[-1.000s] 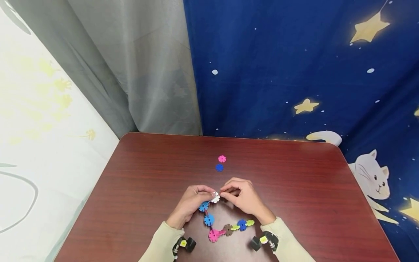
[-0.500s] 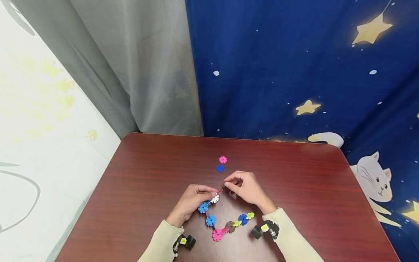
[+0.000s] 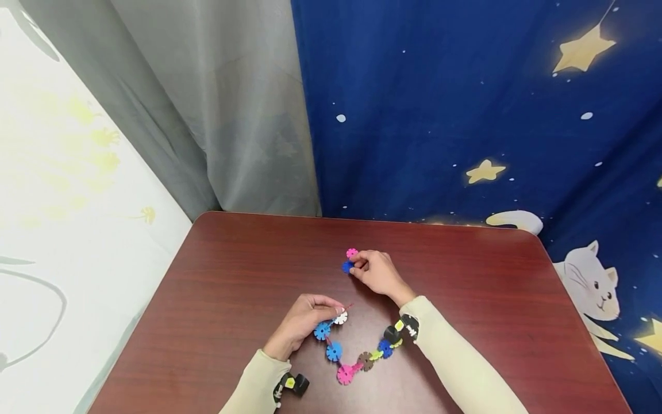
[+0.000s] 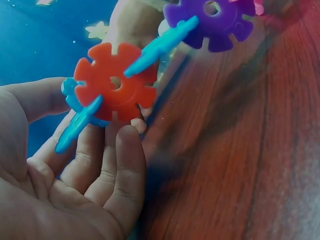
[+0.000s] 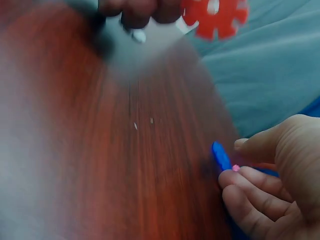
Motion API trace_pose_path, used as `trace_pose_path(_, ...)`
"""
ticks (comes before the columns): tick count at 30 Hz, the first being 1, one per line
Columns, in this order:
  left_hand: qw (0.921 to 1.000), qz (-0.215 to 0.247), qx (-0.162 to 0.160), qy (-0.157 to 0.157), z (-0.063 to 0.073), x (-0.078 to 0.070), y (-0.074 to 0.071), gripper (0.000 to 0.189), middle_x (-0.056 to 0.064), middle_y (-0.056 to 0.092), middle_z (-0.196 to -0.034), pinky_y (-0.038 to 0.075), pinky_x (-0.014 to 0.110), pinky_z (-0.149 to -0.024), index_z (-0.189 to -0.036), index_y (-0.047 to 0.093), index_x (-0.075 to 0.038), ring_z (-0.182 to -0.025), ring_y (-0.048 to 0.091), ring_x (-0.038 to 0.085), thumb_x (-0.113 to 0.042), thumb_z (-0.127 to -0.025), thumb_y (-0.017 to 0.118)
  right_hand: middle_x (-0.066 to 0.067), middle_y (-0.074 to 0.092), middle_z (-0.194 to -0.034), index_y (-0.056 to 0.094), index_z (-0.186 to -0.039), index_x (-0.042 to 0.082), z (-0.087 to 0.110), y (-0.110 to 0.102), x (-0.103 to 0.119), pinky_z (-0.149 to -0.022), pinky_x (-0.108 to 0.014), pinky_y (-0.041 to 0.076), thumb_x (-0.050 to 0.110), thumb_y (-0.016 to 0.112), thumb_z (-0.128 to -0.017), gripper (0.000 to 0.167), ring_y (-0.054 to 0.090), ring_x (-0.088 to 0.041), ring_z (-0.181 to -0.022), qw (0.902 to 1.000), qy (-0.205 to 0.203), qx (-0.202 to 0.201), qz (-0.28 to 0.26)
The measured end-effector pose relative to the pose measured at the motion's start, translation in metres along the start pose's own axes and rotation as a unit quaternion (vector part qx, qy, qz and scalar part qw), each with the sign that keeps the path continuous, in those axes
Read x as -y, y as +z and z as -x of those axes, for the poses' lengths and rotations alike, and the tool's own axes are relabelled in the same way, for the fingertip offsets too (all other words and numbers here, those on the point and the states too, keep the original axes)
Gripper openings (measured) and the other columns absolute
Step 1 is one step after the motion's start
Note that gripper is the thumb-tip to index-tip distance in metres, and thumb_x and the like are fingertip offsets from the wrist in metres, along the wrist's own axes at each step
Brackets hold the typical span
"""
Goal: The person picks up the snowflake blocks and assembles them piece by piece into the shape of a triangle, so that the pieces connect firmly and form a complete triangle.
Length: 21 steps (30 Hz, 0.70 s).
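- Purple notched disc (image 4: 220, 31) (top cropped): shown face-on only from left wrist.
- Disc chain (image 3: 345, 375): pinched by left hand (image 3: 301, 321).
- Blue disc (image 3: 346, 267): touched by right hand (image 3: 379, 272); pinch cannot be told.

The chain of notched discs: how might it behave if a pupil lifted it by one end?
The chain may sag or twist at its joints, since the discs slot together at angles. It looks light, each disc being thin. A tug might separate a joint, as only notches appear to link them.
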State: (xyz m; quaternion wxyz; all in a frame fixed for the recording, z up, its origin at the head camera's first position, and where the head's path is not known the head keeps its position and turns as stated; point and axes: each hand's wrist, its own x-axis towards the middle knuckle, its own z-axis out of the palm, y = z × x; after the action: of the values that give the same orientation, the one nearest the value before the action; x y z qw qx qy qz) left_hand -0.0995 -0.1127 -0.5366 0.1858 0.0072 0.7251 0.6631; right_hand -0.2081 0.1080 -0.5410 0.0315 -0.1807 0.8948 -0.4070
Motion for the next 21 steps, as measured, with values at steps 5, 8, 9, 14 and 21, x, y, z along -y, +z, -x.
trace_pose_path(5,1.0,0.002,0.006,-0.005,0.0,0.002,-0.001,0.023,0.004,0.081,-0.096,0.057,0.025,-0.076,-0.104,0.082,-0.001,-0.087,0.069,0.011,-0.019,-0.091,0.081,-0.001,0.072,-0.097,0.079,-0.121,0.013,-0.01,0.003,-0.004,-0.077,-0.028,0.058,0.021,0.085,-0.091,0.032,0.066,-0.009,-0.081,0.9988,-0.002,0.015,0.046)
trace_pose_path(8,0.9999,0.005,0.012,-0.006,0.0,0.002,-0.001,0.024,0.004,0.081,-0.094,0.057,0.025,-0.074,-0.105,0.082,-0.001,-0.084,0.069,0.01,-0.019,-0.09,0.082,0.001,0.068,-0.092,0.08,-0.121,0.015,-0.012,0.004,-0.003,-0.076,-0.028,0.053,0.025,0.085,-0.092,0.031,0.061,-0.011,-0.082,0.9971,0.002,0.027,0.071)
trace_pose_path(9,0.9999,0.005,0.013,-0.006,0.0,0.002,-0.001,0.024,0.003,0.081,-0.093,0.057,0.025,-0.073,-0.105,0.082,-0.001,-0.082,0.069,0.01,-0.019,-0.09,0.082,0.002,0.066,-0.089,0.08,-0.121,0.015,-0.012,0.005,-0.003,-0.074,-0.028,0.052,0.026,0.085,-0.092,0.031,0.059,-0.011,-0.08,0.9964,0.005,0.032,0.078)
trace_pose_path(14,0.9999,0.001,0.016,-0.006,0.0,0.001,-0.001,0.023,0.002,0.08,-0.091,0.056,0.024,-0.07,-0.104,0.083,-0.002,-0.078,0.068,0.009,-0.019,-0.089,0.083,0.001,0.064,-0.087,0.08,-0.117,0.015,-0.013,0.005,0.002,-0.074,-0.031,0.05,0.024,0.084,-0.092,0.027,0.057,-0.013,-0.079,0.9947,0.012,0.047,0.091)
trace_pose_path(21,0.9997,0.004,0.02,0.01,0.0,-0.001,0.0,0.023,0.005,0.082,-0.091,0.057,0.022,-0.071,-0.106,0.081,0.001,-0.078,0.071,0.007,-0.018,-0.091,0.082,0.002,0.068,-0.088,0.074,-0.096,0.015,-0.009,0.004,0.005,-0.079,-0.031,0.053,0.017,0.089,-0.087,0.018,0.062,-0.011,-0.082,0.9976,0.009,0.044,0.053)
